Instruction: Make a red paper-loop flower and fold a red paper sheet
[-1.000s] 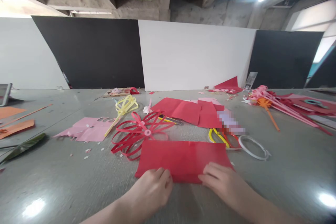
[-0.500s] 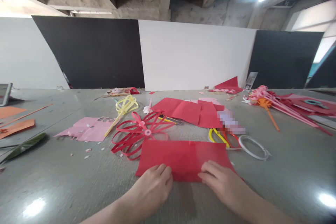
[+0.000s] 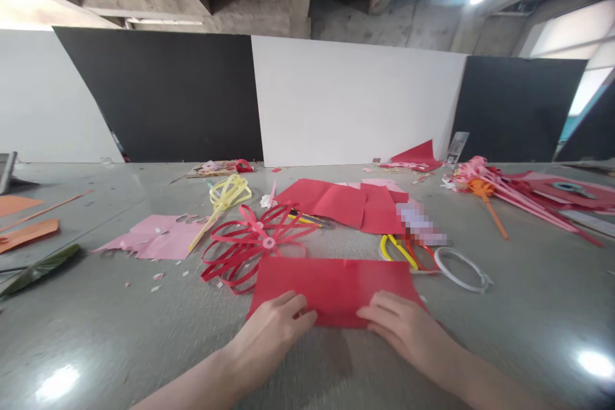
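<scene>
In the head view a red paper sheet (image 3: 336,291) lies right in front of me, its near edge folded over. At the left part of that edge, my left hand (image 3: 278,323) has its thumb and curled fingers closed on the paper. On the right part, my right hand (image 3: 406,330) pinches the same edge, fingers on top. Just beyond the sheet stands a loop flower of red paper strips (image 3: 268,243) with a small pink round centre. Scissors with yellow handles (image 3: 401,251) lie behind the sheet's far right corner.
More red sheets (image 3: 331,200) lie farther back, beside a yellow-black cutter (image 3: 305,218). A yellow loop flower (image 3: 229,192) rests by cut pink paper (image 3: 161,237). A white wire coil (image 3: 464,270) is at right, pink strips (image 3: 519,195) beyond. Orange paper (image 3: 31,234) and a green leaf (image 3: 43,269) lie left.
The near edge of the red sheet has shifted slightly away from me. My left thumb and fingers have parted a little; my right hand has slid slightly left.
</scene>
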Available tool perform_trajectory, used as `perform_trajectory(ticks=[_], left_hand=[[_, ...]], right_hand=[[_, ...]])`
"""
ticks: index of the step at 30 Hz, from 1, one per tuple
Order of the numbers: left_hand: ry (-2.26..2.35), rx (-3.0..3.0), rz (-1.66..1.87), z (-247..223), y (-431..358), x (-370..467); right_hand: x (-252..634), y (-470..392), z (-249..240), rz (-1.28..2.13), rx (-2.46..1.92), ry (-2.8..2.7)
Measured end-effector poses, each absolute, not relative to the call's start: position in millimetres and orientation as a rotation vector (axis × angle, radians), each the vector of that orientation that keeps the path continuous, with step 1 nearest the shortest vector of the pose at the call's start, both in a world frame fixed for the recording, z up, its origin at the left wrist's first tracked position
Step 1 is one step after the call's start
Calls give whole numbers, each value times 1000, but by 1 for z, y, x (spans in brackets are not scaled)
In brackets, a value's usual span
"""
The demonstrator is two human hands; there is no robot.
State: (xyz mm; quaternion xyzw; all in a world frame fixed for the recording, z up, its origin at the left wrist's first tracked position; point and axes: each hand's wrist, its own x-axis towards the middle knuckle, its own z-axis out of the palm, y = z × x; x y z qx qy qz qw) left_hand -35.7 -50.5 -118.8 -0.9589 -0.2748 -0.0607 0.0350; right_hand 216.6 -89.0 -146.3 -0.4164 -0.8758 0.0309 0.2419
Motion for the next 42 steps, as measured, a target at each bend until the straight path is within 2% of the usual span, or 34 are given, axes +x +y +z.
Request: perform_trajectory(ticks=[10, 16, 23, 28, 35, 39, 42], left_hand=[[-911, -2844, -205, -129, -52, -32], [-802, -2804, -184, -130, -49, -32], [-698, -2751, 42, -117, -56, -29], [-678, -2720, 31, -120, -59, -27], [-754, -2760, -3, -122, -57, -27], [-963, -2828, -90, -126, -56, -29], [-1050, -2848, -157, -127, -56, -30]], right_hand=[[216, -90, -144, 95, -1153, -2372], [217, -90, -145, 89, -1177, -2384], [211, -90, -146, -35, -1235, -2429], [208, -92, -143, -30, -1288, -2430], [209, -93, -135, 210, -1346, -2361], [210, -93, -131, 451, -1346, -2226], [211, -92, -135, 490, -1323, -2187]])
